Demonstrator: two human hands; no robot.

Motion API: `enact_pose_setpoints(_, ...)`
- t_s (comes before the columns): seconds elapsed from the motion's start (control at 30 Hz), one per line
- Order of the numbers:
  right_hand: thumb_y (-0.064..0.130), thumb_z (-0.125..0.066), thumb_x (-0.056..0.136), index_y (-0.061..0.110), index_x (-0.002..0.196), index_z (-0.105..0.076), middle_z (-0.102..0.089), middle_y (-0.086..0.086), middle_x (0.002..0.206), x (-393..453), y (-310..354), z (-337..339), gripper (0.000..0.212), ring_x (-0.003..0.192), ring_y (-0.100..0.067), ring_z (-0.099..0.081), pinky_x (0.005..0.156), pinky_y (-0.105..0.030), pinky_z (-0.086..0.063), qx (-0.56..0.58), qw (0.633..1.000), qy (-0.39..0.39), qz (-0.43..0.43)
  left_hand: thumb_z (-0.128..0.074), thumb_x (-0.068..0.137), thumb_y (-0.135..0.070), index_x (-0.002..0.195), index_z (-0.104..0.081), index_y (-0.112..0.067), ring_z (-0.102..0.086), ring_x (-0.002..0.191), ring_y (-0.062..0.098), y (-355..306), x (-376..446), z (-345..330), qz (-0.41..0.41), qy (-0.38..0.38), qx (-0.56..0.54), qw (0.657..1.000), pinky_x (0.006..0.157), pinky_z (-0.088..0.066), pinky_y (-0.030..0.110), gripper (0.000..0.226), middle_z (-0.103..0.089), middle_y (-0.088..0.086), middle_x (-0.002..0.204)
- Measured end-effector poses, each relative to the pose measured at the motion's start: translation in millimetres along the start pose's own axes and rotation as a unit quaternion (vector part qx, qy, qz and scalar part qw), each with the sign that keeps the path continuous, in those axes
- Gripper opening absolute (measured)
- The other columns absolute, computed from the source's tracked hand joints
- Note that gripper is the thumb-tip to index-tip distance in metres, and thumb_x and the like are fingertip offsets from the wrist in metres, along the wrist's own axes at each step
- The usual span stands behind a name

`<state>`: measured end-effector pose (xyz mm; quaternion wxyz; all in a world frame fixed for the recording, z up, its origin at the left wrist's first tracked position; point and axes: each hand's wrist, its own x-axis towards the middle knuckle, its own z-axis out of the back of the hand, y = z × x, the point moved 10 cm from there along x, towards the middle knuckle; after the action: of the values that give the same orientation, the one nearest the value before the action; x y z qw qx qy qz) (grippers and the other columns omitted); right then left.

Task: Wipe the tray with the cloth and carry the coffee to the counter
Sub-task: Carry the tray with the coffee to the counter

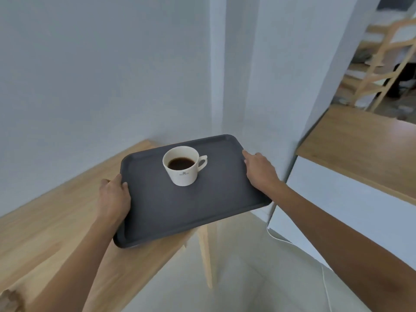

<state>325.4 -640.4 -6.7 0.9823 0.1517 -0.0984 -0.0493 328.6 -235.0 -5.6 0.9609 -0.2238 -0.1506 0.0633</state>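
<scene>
Tray [180, 210] held lengthwise between hands, cup [182, 165] handle rightward

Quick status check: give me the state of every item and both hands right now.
Tray: held by both short edges, partly over the table, slightly tilted.
Cup: upright on tray, holds dark coffee, handle to the right.
Left hand: gripping tray's left edge.
Right hand: gripping tray's right edge.
Table: under the tray's left part.

The dark tray [180, 212] carries one white cup [183, 165] of coffee, upright. Under the tray's left part is the wooden desk [56, 221]; whether they touch is unclear.
</scene>
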Motion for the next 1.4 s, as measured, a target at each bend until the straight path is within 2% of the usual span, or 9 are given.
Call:
enact_pose_setpoints(0.13,0.014,-0.029,0.099,0.017,0.126,-0.044,-0.046,-0.009,0.090,-15,-87,39,0.031,0.076,-0.027,-0.050,0.065,-0.035,-0.037,-0.006,0.998,-0.022,-0.066,-0.040,0.094,-0.013,0.100,-0.057,-0.001,-0.041,0.080,0.032,-88,19,-47,-0.082,0.024,-0.007,0.996,0.069,-0.033,0.039,0.021,-0.056,0.030,0.086)
enact_pose_setpoints(0.27,0.006,-0.032,0.092,0.012,0.098,-0.049,-0.053,-0.009,0.084,-35,-186,79,0.019,0.076,-0.032,-0.055,0.062,-0.039,-0.045,0.021,0.990,-0.059,-0.130,-0.041,0.092,-0.006,0.093,-0.057,0.002,-0.047,0.091,0.040,-199,19,-97,-0.166,0.045,-0.033,0.985,0.069,-0.033,0.041,0.018,-0.057,0.029,0.075)
enact_pose_setpoints(0.37,0.001,-0.033,0.087,0.008,0.082,-0.043,-0.047,-0.006,0.070,-50,-261,106,0.014,0.065,-0.030,-0.049,0.054,-0.037,-0.037,0.021,0.983,-0.076,-0.168,-0.040,0.093,-0.006,0.087,-0.056,0.000,-0.045,0.081,0.035,-279,8,-137,-0.193,0.067,-0.067,0.977,0.068,-0.032,0.037,0.018,-0.052,0.023,0.075)
enact_pose_setpoints(0.43,0.002,-0.031,0.087,0.006,0.085,-0.043,-0.044,-0.005,0.069,-61,-313,124,0.013,0.062,-0.027,-0.043,0.053,-0.037,-0.032,0.026,0.977,-0.081,-0.196,-0.039,0.094,-0.008,0.090,-0.057,-0.001,-0.040,0.069,0.029,-333,-1,-164,-0.202,0.079,-0.082,0.973,0.067,-0.032,0.035,0.020,-0.046,0.019,0.078)
enact_pose_setpoints(0.6,-0.003,-0.033,0.089,-0.001,0.116,-0.049,-0.059,-0.021,0.092,-89,-430,163,0.032,0.082,-0.039,-0.058,0.068,-0.044,-0.047,0.030,0.957,-0.095,-0.271,-0.039,0.094,-0.009,0.095,-0.058,-0.003,-0.038,0.073,0.026,-464,-28,-223,-0.262,0.113,-0.110,0.952,0.070,-0.033,0.034,0.020,-0.047,0.019,0.079)
enact_pose_setpoints(0.9,0.012,-0.036,0.093,0.018,0.090,-0.041,-0.050,-0.010,0.078,-134,-602,187,0.008,0.069,-0.032,-0.051,0.059,-0.037,-0.035,-0.031,0.924,-0.109,-0.367,-0.038,0.096,-0.009,0.105,-0.060,-0.002,-0.039,0.065,0.019,-642,-73,-325,-0.324,0.178,-0.157,0.916,0.077,-0.040,0.036,0.024,-0.042,0.013,0.087)
enact_pose_setpoints(1.13,0.017,-0.032,0.099,0.017,0.140,-0.037,-0.042,-0.009,0.089,-134,-706,177,0.040,0.073,-0.032,-0.048,0.068,-0.037,-0.041,-0.038,0.890,-0.103,-0.443,-0.038,0.097,-0.014,0.109,-0.054,-0.004,-0.042,0.069,0.025,-741,-78,-444,-0.359,0.229,-0.136,0.895,0.069,-0.037,0.034,0.022,-0.051,0.021,0.091)
enact_pose_setpoints(1.27,0.018,-0.031,0.101,0.017,0.144,-0.033,-0.040,-0.009,0.090,-122,-756,167,0.043,0.083,-0.040,-0.057,0.069,-0.037,-0.040,-0.030,0.871,-0.101,-0.480,-0.038,0.099,-0.015,0.129,-0.050,-0.003,-0.051,0.079,0.034,-794,-76,-496,-0.356,0.266,-0.146,0.884,0.074,-0.039,0.037,0.034,-0.050,0.020,0.099)
enact_pose_setpoints(1.4,0.016,-0.032,0.099,0.020,0.146,-0.030,-0.039,-0.007,0.093,-108,-801,154,0.047,0.087,-0.041,-0.059,0.069,-0.038,-0.040,-0.023,0.850,-0.106,-0.515,-0.037,0.100,-0.018,0.136,-0.046,-0.004,-0.049,0.084,0.027,-840,-67,-552,-0.361,0.290,-0.158,0.872,0.082,-0.042,0.038,0.040,-0.050,0.019,0.106)
